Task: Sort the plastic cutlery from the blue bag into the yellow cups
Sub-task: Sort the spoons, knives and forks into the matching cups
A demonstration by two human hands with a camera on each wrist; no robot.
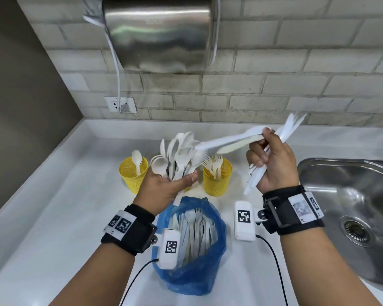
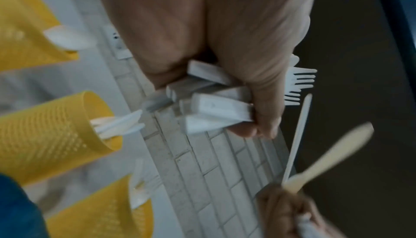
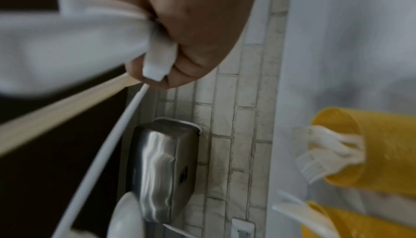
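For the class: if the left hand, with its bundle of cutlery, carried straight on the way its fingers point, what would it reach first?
Probably the right-hand yellow cup holding forks: the left hand, gripping its bundle of cutlery, has fingertips pointing right towards it. Depth is unclear, so it might pass just in front.

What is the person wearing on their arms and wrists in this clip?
Both forearms are bare, no sleeves. The left hand and right hand each have a wide black wrist strap with black-and-white square code tags. A white camera box bearing a code tag hangs from each strap, trailing a thin black cable.
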